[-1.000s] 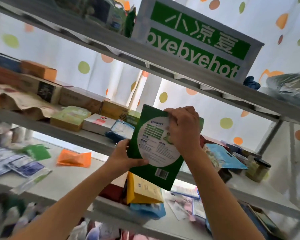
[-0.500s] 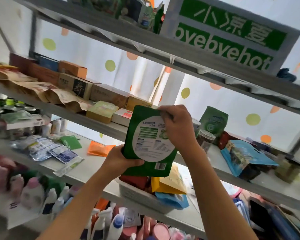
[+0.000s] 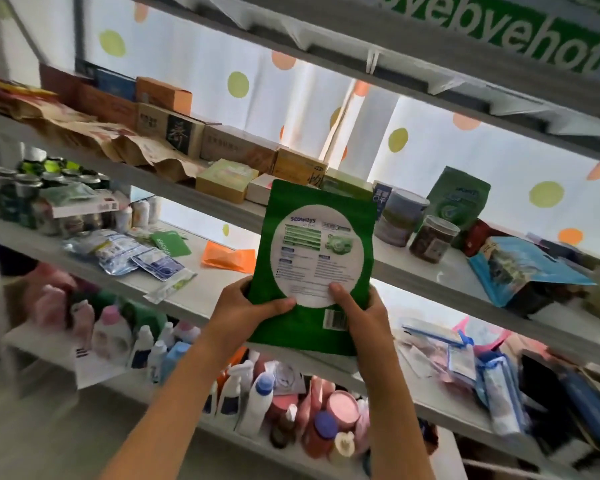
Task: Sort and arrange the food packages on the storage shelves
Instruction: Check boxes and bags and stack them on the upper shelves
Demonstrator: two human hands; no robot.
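- Up in front of the middle white shelf (image 3: 413, 268), a flat green foil pouch with a white round label (image 3: 314, 261) is held up in the air; it stands tall, long side going up and down
- left hand (image 3: 246, 311) holds the bottom left corner; right hand (image 3: 362, 315) holds the bottom right corner; both thumbs press on the label side, and the other fingers are curled behind the pouch where I cannot see them
- both hands sit at the bottom edge, so the whole pouch sticks up above them
- a second green pouch of the same kind (image 3: 459, 199) stands on that shelf, up and to the right, well apart; the right hand is nearer to it
- I think the next move goes right and back, past the round tin can (image 3: 400, 216) and the clear plastic jar (image 3: 432, 239)
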